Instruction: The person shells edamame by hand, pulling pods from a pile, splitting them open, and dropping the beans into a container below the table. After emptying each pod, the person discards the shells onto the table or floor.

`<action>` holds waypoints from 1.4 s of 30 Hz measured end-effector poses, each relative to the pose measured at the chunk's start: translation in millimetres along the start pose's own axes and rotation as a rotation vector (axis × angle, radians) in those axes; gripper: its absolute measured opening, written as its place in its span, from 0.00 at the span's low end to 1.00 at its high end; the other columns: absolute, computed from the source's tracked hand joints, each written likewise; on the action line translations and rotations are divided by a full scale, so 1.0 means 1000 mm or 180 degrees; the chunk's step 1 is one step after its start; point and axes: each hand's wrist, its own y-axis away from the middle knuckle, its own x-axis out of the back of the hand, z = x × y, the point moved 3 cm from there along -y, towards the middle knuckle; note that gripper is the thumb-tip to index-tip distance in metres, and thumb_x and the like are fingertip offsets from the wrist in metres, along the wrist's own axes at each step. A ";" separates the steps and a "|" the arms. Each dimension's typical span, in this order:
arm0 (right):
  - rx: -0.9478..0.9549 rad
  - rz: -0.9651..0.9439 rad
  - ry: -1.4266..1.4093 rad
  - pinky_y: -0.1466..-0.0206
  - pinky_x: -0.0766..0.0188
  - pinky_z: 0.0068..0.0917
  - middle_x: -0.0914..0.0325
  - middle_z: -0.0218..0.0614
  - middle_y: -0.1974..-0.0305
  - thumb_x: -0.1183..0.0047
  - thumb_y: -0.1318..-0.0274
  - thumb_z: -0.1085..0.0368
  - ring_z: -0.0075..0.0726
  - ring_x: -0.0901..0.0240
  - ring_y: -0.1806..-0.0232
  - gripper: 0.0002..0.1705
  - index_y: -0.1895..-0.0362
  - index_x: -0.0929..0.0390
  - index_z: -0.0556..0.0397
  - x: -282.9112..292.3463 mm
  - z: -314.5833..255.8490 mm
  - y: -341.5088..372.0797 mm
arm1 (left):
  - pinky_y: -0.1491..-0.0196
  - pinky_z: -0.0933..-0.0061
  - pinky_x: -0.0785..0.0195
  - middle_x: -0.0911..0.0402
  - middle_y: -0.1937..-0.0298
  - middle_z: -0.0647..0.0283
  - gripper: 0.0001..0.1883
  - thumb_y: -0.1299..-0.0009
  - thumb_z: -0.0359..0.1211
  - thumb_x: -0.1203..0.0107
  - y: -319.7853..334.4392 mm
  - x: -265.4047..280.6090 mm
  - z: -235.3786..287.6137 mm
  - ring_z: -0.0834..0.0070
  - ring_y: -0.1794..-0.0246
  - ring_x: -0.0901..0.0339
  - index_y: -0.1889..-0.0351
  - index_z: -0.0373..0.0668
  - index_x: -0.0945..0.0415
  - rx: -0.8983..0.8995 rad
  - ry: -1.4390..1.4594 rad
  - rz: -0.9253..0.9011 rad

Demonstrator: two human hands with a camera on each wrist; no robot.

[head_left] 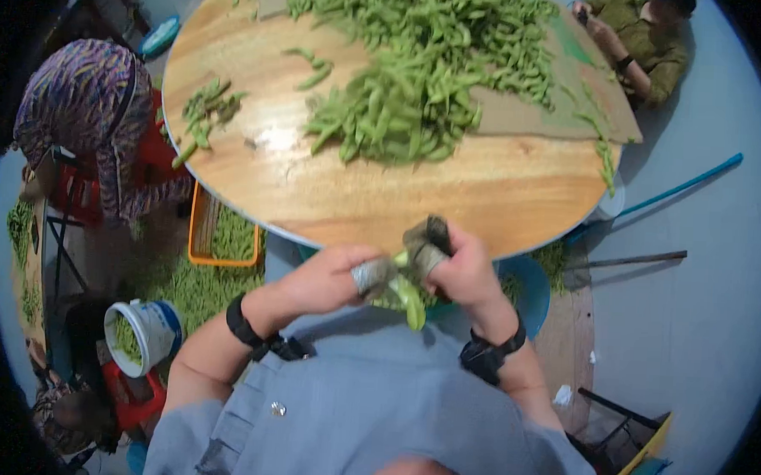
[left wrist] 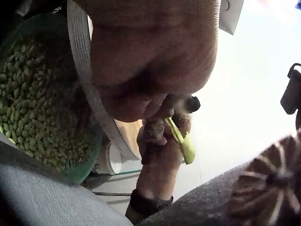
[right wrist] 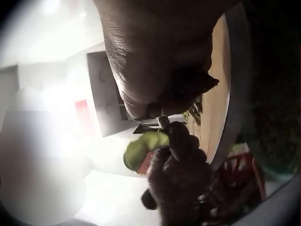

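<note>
Over my lap, just off the table's near edge, both hands meet at a green bean pod (head_left: pixel 413 305). My left hand (head_left: pixel 323 279) pinches it between thumb and fingers, with grey tape-like wrapping on a digit. My right hand (head_left: pixel 470 275), with dark, stained coverings on thumb and finger, grips the pod's other end. In the left wrist view the pod (left wrist: pixel 186 147) hangs out beside the fingertips. The right wrist view shows the pod (right wrist: pixel 143 148) sticking out sideways between the two hands; the fingertips there are dark and partly hidden.
A pile of bean pods (head_left: pixel 394 111) covers the round wooden table (head_left: pixel 256 173). Below the hands is a green basin (left wrist: pixel 87 172) of shelled beans. An orange crate (head_left: pixel 195 238), a white bucket (head_left: pixel 160 334) and a blue basin (head_left: pixel 535 299) stand around. Other people sit nearby.
</note>
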 end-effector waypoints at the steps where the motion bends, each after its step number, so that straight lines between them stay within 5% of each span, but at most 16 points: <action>1: -0.0586 -0.0002 -0.0457 0.72 0.32 0.20 0.26 0.26 0.73 0.49 0.50 0.71 0.20 0.30 0.76 0.11 0.60 0.24 0.58 0.000 0.002 0.003 | 0.71 0.80 0.39 0.30 0.76 0.73 0.12 0.26 0.37 0.55 0.000 -0.002 -0.001 0.84 0.75 0.35 0.63 0.40 0.25 0.0006 0.0050 0.0079; 3: -0.0392 0.0167 -0.0251 0.76 0.36 0.16 0.27 0.24 0.75 0.51 0.49 0.72 0.15 0.34 0.79 0.10 0.60 0.25 0.58 0.002 0.012 0.004 | 0.70 0.75 0.37 0.27 0.74 0.69 0.11 0.29 0.34 0.55 -0.005 0.004 -0.005 0.80 0.74 0.32 0.61 0.37 0.24 -0.0447 -0.0347 0.0489; 5: -0.0216 0.0454 0.0125 0.74 0.34 0.20 0.25 0.28 0.76 0.48 0.50 0.71 0.23 0.31 0.79 0.09 0.62 0.24 0.58 0.003 0.020 0.011 | 0.68 0.67 0.34 0.23 0.74 0.56 0.09 0.33 0.30 0.55 -0.009 0.011 -0.009 0.67 0.73 0.26 0.62 0.34 0.26 -0.0670 -0.0911 0.0853; 7: 0.0895 0.0230 0.2051 0.71 0.30 0.26 0.23 0.38 0.76 0.46 0.51 0.69 0.34 0.28 0.78 0.10 0.63 0.24 0.59 0.004 0.018 0.017 | 0.66 0.66 0.34 0.23 0.73 0.54 0.09 0.33 0.29 0.55 -0.009 0.013 -0.007 0.63 0.72 0.25 0.62 0.34 0.27 -0.0712 -0.1532 0.0918; 8: 0.0730 0.0188 0.2318 0.67 0.28 0.30 0.23 0.45 0.73 0.45 0.52 0.67 0.42 0.25 0.74 0.13 0.62 0.23 0.60 0.005 0.023 0.021 | 0.65 0.64 0.33 0.23 0.72 0.52 0.09 0.32 0.29 0.55 -0.008 0.012 -0.004 0.59 0.70 0.24 0.61 0.33 0.28 -0.0789 -0.2174 0.0969; 14: 0.0425 0.0647 0.0950 0.65 0.29 0.25 0.22 0.37 0.72 0.42 0.51 0.65 0.25 0.26 0.70 0.13 0.62 0.24 0.59 -0.005 0.015 0.004 | 0.64 0.53 0.35 0.25 0.71 0.40 0.08 0.44 0.24 0.55 -0.016 0.000 -0.005 0.41 0.66 0.28 0.67 0.32 0.30 -0.1102 -0.1944 0.0915; 19: 0.0028 0.0155 0.0374 0.68 0.33 0.20 0.27 0.26 0.75 0.42 0.52 0.68 0.15 0.36 0.72 0.10 0.65 0.24 0.59 -0.013 0.008 -0.001 | 0.63 0.53 0.36 0.27 0.69 0.41 0.06 0.45 0.23 0.55 -0.005 0.003 0.004 0.41 0.66 0.29 0.70 0.33 0.32 -0.0970 -0.1973 0.0609; 21: 0.0075 0.0050 0.0573 0.68 0.31 0.25 0.25 0.32 0.74 0.42 0.53 0.65 0.23 0.30 0.73 0.11 0.66 0.24 0.57 -0.008 0.015 -0.001 | 0.62 0.57 0.34 0.26 0.68 0.43 0.07 0.43 0.23 0.55 0.004 0.006 0.008 0.45 0.65 0.28 0.67 0.33 0.29 -0.0933 -0.2191 0.0468; 22: 0.0341 -0.0078 0.1461 0.67 0.30 0.28 0.24 0.37 0.73 0.42 0.53 0.63 0.32 0.28 0.73 0.12 0.66 0.24 0.56 -0.007 0.011 0.001 | 0.62 0.57 0.34 0.26 0.68 0.43 0.07 0.43 0.23 0.55 0.010 0.010 0.006 0.45 0.65 0.28 0.67 0.33 0.29 -0.0940 -0.2185 0.0467; 24: 0.0899 -0.0286 0.2686 0.65 0.28 0.39 0.23 0.48 0.71 0.42 0.55 0.57 0.54 0.26 0.69 0.16 0.66 0.23 0.54 -0.005 0.007 0.002 | 0.64 0.65 0.32 0.23 0.70 0.49 0.09 0.39 0.23 0.55 0.029 0.032 0.004 0.57 0.68 0.24 0.62 0.35 0.26 -0.1033 -0.2072 0.1355; 26: 0.0569 0.0311 0.2392 0.64 0.29 0.40 0.23 0.48 0.71 0.42 0.55 0.57 0.54 0.26 0.68 0.16 0.66 0.24 0.55 0.011 -0.002 -0.009 | 0.71 0.77 0.34 0.23 0.73 0.65 0.11 0.32 0.26 0.56 0.061 0.061 -0.003 0.80 0.75 0.27 0.56 0.37 0.24 -0.0580 -0.1466 0.2172; 28: 0.0438 0.1166 0.2195 0.61 0.29 0.42 0.24 0.48 0.70 0.42 0.55 0.59 0.55 0.26 0.65 0.15 0.67 0.26 0.57 0.029 -0.018 -0.029 | 0.73 0.80 0.37 0.26 0.74 0.69 0.12 0.31 0.26 0.56 0.084 0.084 -0.013 0.83 0.77 0.31 0.54 0.38 0.24 -0.0528 -0.1425 0.2934; 32: 0.0951 0.1741 0.3223 0.59 0.30 0.43 0.24 0.50 0.66 0.43 0.54 0.62 0.56 0.27 0.62 0.13 0.67 0.26 0.59 0.049 -0.028 -0.076 | 0.73 0.79 0.35 0.24 0.73 0.66 0.13 0.32 0.26 0.53 0.121 0.116 -0.030 0.83 0.75 0.29 0.51 0.36 0.26 -0.0626 -0.1336 0.3654; 35: 0.1340 0.1780 0.3414 0.59 0.29 0.43 0.25 0.49 0.65 0.42 0.56 0.62 0.56 0.28 0.63 0.15 0.65 0.26 0.57 0.053 -0.019 -0.090 | 0.69 0.72 0.31 0.20 0.69 0.56 0.14 0.34 0.26 0.51 0.135 0.138 -0.043 0.71 0.73 0.22 0.50 0.35 0.27 -0.0184 -0.2502 0.3971; 38: 0.1509 0.1729 0.3589 0.59 0.30 0.44 0.26 0.49 0.67 0.41 0.57 0.62 0.56 0.28 0.63 0.15 0.65 0.26 0.56 0.054 -0.015 -0.087 | 0.62 0.57 0.31 0.21 0.62 0.42 0.16 0.37 0.27 0.48 0.127 0.140 -0.057 0.44 0.63 0.24 0.50 0.37 0.27 0.0653 -0.3067 0.3406; 42: 0.1374 0.1654 0.3681 0.59 0.30 0.45 0.26 0.49 0.66 0.42 0.57 0.62 0.57 0.28 0.63 0.14 0.65 0.25 0.56 0.053 -0.016 -0.084 | 0.61 0.59 0.31 0.22 0.61 0.47 0.15 0.36 0.29 0.45 0.116 0.133 -0.045 0.50 0.60 0.24 0.51 0.39 0.26 0.0684 -0.3968 0.3605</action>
